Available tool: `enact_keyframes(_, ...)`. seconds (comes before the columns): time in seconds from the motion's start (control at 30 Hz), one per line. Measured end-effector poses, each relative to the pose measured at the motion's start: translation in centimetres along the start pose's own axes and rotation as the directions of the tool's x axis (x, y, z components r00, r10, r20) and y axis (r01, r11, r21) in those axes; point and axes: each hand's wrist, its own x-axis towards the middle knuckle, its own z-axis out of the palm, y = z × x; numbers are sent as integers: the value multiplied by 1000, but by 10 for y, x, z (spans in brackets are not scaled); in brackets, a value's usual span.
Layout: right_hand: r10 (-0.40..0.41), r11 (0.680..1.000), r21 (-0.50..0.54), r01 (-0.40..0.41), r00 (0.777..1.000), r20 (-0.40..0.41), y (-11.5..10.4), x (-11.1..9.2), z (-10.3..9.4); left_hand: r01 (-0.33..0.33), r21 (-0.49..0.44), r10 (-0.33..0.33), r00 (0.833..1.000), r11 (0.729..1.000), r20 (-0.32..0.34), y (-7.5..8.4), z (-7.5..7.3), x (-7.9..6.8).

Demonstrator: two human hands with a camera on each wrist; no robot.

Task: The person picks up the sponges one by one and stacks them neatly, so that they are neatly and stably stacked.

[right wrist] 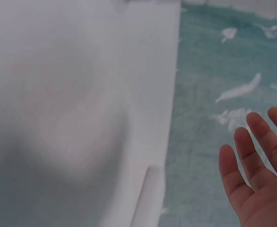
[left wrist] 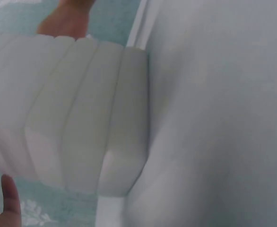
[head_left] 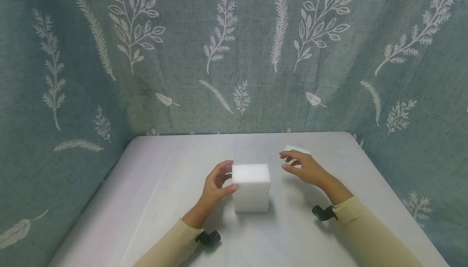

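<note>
In the middle of the table stands an upright stack of white sponge-like blocks (head_left: 250,194); the left wrist view shows its several layers (left wrist: 86,113) lying flush. My left hand (head_left: 216,183) holds the stack's upper left side, thumb at the front edge and fingers bent toward the back corner. Two of its fingers (left wrist: 10,201) show beside the stack in the left wrist view. Farther right, my right hand (head_left: 303,168) hovers above the table with fingers loosely spread and nothing in them. Behind it lies a single white block (head_left: 297,149), partly hidden by the hand.
A white table (head_left: 175,157) carries everything, its far edge against a green leaf-patterned curtain (head_left: 183,76) that also closes both sides. Dark wrist devices (head_left: 209,238) sit at both cuffs.
</note>
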Motion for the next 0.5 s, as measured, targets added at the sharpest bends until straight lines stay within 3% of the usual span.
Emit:
enact_keyframes(0.17, 84, 995, -59, -86, 996, -28, 18, -4, -6, -28, 98, 28, 1000, 995, -1, 7, -2, 7)
enact_keyframes(0.27, 145, 986, -80, -148, 989, -35, 28, -5, -10, -27, 170, 27, 1000, 985, 6, 21, 1, 9)
enact_keyframes(0.4, 227, 962, -151, -227, 974, -23, 40, -4, -18, -16, 213, 10, 1000, 977, 28, 40, 6, 10)
enact_keyframes(0.5, 253, 940, -234, -248, 967, -7, 47, 0, -24, -4, 230, -2, 1000, 973, 27, 46, 9, 10)
